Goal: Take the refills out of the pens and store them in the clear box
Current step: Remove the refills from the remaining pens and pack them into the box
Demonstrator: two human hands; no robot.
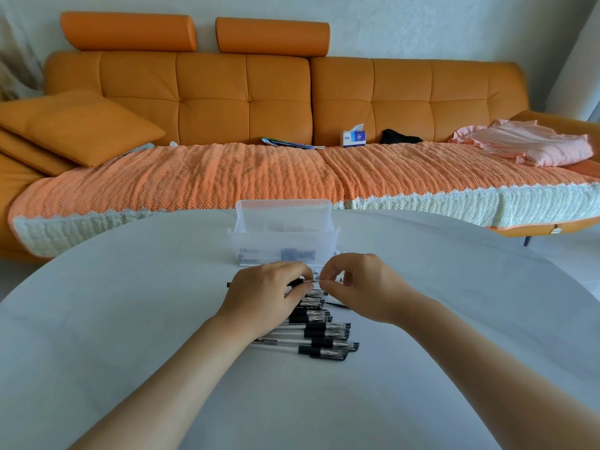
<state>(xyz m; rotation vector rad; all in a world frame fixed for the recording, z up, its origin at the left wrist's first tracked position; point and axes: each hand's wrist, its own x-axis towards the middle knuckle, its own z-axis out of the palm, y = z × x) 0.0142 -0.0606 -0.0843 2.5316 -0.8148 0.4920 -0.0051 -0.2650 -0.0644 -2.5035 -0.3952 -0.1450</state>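
The pens (324, 339) have clear barrels with black caps and bands, on a pale grey-white counter (130, 319). The clear box (282, 238) is ribbed, with blue print on its front. Behind, an orange sofa (211, 102) carries an orange waffle-weave throw (227, 177) edged in white

Above the white surface (130, 319) the left hand (266, 297) grips a pen (230, 283) held crosswise, while the right hand (360, 287) pinches its thin right end. A pile of pens (324, 336) lies beneath both hands, and the clear box (284, 235) stands just beyond them, before an orange sofa (211, 99).
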